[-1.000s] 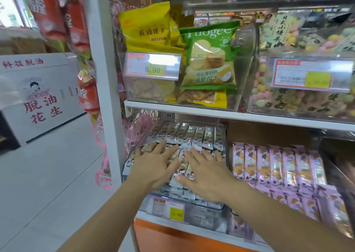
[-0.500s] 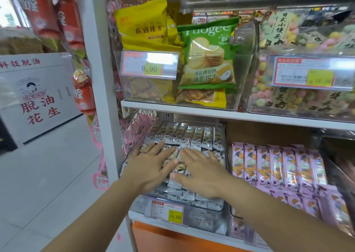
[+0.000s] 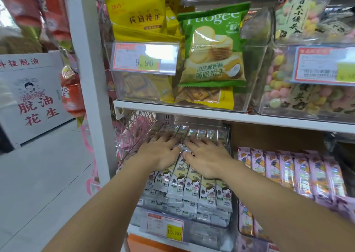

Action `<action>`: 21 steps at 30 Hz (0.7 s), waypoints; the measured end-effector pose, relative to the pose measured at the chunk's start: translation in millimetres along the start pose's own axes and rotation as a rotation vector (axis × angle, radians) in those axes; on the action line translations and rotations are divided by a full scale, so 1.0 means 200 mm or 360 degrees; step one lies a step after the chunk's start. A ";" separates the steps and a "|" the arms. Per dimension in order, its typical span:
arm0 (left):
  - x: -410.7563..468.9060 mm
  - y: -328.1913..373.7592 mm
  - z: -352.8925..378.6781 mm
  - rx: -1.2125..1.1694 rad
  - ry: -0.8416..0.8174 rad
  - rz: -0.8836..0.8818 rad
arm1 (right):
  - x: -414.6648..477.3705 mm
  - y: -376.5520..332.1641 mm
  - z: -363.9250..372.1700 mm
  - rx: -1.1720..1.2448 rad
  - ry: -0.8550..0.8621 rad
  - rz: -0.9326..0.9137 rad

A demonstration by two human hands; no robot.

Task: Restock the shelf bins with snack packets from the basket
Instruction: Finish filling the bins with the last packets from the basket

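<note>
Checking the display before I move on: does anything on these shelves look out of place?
One green biscuit bag stands in the upper clear bin among yellow packets, the only green one there, so it looks misplaced.

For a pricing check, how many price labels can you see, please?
3: the 9.90 label upper left, a blurred label upper right, the 15.80 label at the bottom; more may be hidden.

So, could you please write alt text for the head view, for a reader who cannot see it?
The left hand and right hand press flat on rows of grey packets in a clear bin. Pink packets lie to the right; a green bag stands above.
</note>
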State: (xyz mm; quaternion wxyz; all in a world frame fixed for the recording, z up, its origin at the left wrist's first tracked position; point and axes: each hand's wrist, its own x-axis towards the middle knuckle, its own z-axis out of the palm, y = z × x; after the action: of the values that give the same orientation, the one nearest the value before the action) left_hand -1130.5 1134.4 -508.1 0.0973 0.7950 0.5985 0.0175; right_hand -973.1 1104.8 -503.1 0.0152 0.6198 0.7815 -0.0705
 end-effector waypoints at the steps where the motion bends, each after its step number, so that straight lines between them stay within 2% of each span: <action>1: 0.00 0.00 0.01 0.0001 0.0009 -0.0008 | 0.00 0.00 0.00 -0.0006 0.0000 0.0009; 11: -0.01 0.02 -0.02 0.0037 -0.0005 -0.0050 | -0.04 0.00 -0.02 0.0019 0.0005 0.0061; 15: 0.02 0.07 -0.03 0.0162 0.0118 0.0097 | -0.10 0.01 -0.01 0.0047 -0.0088 0.0100; 21: 0.08 0.11 0.01 0.0072 0.0025 0.0065 | -0.06 0.03 0.02 0.0002 -0.0056 0.0109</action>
State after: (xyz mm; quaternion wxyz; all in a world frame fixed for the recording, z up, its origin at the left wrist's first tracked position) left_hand -1105.2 1144.8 -507.2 0.0742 0.8090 0.5830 0.0123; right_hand -965.6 1093.8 -505.6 0.0309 0.6447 0.7594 -0.0814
